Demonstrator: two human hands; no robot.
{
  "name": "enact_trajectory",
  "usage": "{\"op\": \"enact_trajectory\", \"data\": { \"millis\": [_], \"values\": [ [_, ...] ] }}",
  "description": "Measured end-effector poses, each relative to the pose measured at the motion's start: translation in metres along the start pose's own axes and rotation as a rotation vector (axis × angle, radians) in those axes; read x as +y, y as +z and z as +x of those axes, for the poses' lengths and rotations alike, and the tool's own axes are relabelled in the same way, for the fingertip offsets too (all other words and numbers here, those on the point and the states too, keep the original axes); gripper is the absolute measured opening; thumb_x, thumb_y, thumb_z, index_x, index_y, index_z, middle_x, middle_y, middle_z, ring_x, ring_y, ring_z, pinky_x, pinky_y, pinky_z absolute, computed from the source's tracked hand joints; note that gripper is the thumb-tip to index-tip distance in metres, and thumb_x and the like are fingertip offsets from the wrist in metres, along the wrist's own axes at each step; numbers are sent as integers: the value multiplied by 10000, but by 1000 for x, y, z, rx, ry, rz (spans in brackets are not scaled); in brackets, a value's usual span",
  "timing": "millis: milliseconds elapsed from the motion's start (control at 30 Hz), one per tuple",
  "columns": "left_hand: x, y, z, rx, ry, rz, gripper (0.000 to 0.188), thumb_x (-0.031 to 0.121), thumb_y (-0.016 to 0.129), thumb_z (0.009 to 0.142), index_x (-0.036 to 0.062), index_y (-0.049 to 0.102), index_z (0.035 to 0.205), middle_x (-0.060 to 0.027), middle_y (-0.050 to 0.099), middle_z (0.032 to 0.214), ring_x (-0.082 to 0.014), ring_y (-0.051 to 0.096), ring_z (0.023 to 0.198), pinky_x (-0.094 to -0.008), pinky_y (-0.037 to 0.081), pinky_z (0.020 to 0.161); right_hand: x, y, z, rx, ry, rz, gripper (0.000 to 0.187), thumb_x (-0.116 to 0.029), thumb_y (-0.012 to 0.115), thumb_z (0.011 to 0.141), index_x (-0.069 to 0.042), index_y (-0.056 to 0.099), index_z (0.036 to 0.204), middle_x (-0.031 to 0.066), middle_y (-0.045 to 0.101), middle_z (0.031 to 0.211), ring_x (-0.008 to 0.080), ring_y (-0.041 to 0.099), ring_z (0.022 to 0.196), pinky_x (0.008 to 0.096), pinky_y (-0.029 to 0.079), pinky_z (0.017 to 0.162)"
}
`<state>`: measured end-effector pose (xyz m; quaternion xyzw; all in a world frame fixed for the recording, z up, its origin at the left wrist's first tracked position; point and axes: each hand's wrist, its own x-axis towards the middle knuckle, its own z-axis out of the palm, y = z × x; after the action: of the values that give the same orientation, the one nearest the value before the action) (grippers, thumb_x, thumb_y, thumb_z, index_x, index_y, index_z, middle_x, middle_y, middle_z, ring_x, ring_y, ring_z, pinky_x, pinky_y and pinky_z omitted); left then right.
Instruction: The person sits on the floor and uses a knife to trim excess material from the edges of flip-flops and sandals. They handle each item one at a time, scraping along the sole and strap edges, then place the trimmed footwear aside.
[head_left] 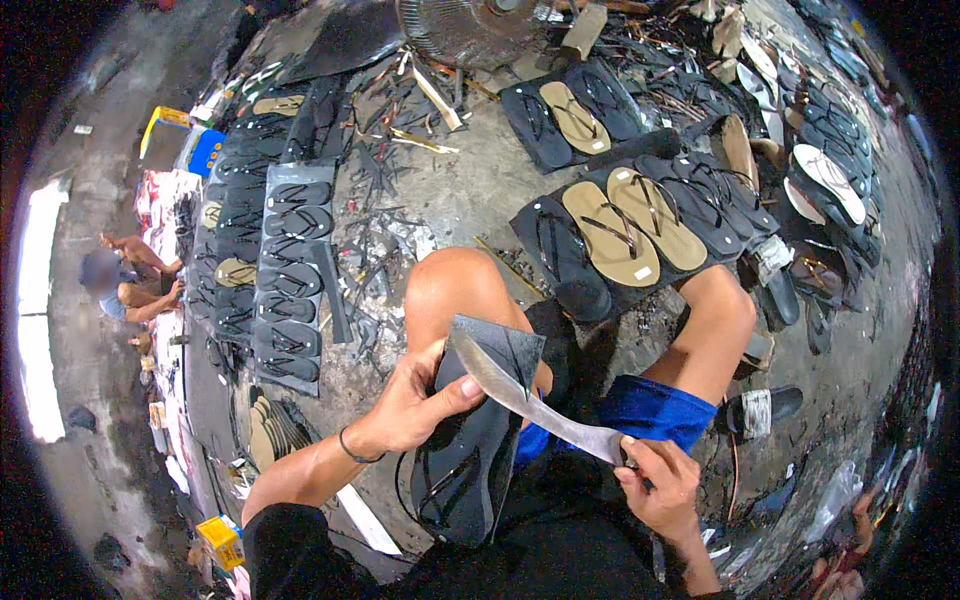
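My left hand [412, 405] grips a black rubber sheet [515, 345] with a black flip-flop [465, 465] shape and strap on it, tilted over my lap. Its thumb lies near the tip of a curved metal knife [535, 408]. At the other end of the knife, my right hand [660, 487] is closed round the handle, which the fingers mostly hide. The blade crosses in front of the sheet's upper part; whether it is cutting in, I cannot tell. Beyond my knees lie tan flip-flops [600, 235] on black rubber, beside black ones.
Rows of black flip-flops [292, 280] lie to the left, near stacked tan soles [272, 432]. A fan [470, 28] stands at the far side. Rubber offcuts [375, 170] litter the floor. Another person [125, 285] crouches at far left; white flip-flops [828, 182] lie at right.
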<state>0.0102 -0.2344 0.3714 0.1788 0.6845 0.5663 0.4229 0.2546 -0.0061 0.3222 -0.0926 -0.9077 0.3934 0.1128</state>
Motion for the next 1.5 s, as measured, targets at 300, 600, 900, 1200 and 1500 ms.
{"op": "enact_trajectory", "data": {
  "millis": [300,600,900,1200,1500],
  "values": [
    [7,8,8,-80,-12,-184,213,132,675,942,-10,676,1102,-56,681,1111,-136,598,1033,-311,458,942,-14,-54,44,-135,26,-56,373,-294,795,799,-167,708,1138,48,680,846,206,635,656,340,544,577],
    [24,21,18,-186,-40,-51,332,165,703,927,5,614,1204,-55,648,1157,-152,578,1095,-336,439,991,-31,-77,87,-254,59,-13,310,-300,770,829,-155,709,1096,42,641,722,226,636,613,359,540,554],
    [46,44,36,-367,81,328,396,255,769,855,15,639,1142,-94,672,1083,-193,614,1018,-373,481,926,-27,-90,137,-611,173,250,427,-262,664,928,-120,602,1325,156,649,680,270,661,591,377,514,589],
    [91,81,-1,-467,123,-7,522,490,729,847,33,628,1077,-62,633,978,-182,599,869,-385,479,787,-7,-36,79,-170,402,1058,536,-129,513,1021,-65,348,1526,25,667,966,51,532,722,213,482,683],
    [-27,127,58,457,110,-1016,491,474,594,954,83,592,1250,-98,690,1130,-282,668,1032,-453,537,929,-9,6,28,277,211,382,462,-75,660,909,9,539,1347,166,673,1164,163,638,764,280,521,691]
  ]
}}
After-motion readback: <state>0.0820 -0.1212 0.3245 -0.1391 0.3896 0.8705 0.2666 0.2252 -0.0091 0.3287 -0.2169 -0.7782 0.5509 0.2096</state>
